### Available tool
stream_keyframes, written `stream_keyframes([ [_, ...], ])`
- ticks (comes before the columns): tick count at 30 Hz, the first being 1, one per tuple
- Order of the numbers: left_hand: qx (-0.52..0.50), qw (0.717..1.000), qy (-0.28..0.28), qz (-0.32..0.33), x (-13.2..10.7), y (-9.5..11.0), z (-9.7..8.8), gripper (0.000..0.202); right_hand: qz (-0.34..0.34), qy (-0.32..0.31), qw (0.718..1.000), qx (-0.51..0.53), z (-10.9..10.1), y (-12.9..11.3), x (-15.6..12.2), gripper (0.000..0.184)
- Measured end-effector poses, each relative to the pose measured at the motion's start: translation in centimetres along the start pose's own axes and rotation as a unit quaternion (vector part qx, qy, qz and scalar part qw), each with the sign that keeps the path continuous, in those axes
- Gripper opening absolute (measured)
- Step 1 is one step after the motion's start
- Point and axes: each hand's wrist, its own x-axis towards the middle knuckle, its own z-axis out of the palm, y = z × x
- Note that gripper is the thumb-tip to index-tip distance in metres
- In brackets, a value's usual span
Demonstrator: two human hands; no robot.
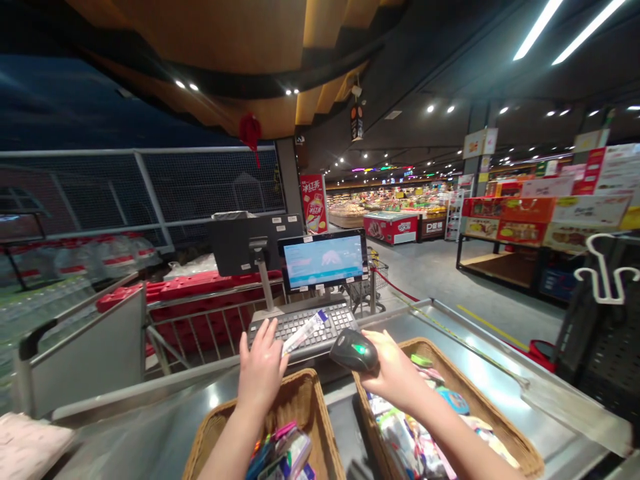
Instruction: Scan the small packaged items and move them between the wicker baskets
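My left hand point(260, 370) is closed on a slim white packet point(305, 331) with a blue end, held over the keyboard point(300, 321). My right hand point(393, 370) grips a black handheld barcode scanner point(354, 349) with a green light, its head close to the packet. Both forearms reach over two wicker baskets: the left basket point(300, 393) holds colourful small packs, and the right basket point(505, 427) is full of assorted packets. A till screen point(323, 260) glows blue behind the keyboard.
The baskets sit on a steel checkout counter point(480, 360). A second monitor point(240, 245) faces away, left of the screen. Metal railings and red crates stand at left, a black rack with white hooks point(605, 277) at right, and shop aisles with displays lie beyond.
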Motion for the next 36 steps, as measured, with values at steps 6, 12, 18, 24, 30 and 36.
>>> stream_keyframes([
  [6, 0.000, 1.000, -0.005, -0.007, -0.8, -0.6, -0.2, 0.011, -0.005, -0.009, 1.000, 0.003, 0.2, -0.7, 0.0, 0.040],
  [12, -0.013, 1.000, -0.021, -0.019, -2.7, -1.7, 0.3, 0.012, -0.015, -0.027, 0.999, 0.008, 1.2, -1.4, 0.0, 0.031],
  [18, -0.009, 0.997, -0.071, -0.035, -6.1, -3.1, 0.7, 0.011, -0.046, -0.053, 0.997, 0.016, 3.2, -2.1, 0.1, 0.029],
  [24, -0.025, 0.990, -0.128, -0.054, -10.3, -4.4, 1.5, 0.013, -0.040, -0.086, 0.995, 0.006, 5.5, -3.3, -0.2, 0.021],
  [30, -0.044, 0.979, -0.190, -0.066, -13.8, -5.2, 2.3, 0.011, -0.025, -0.133, 0.991, 0.021, 7.6, -4.4, -0.4, 0.020],
  [36, -0.057, 0.958, -0.274, -0.070, -16.3, -5.6, 3.4, 0.023, -0.006, -0.170, 0.985, 0.036, 9.6, -5.1, -0.7, 0.021],
])
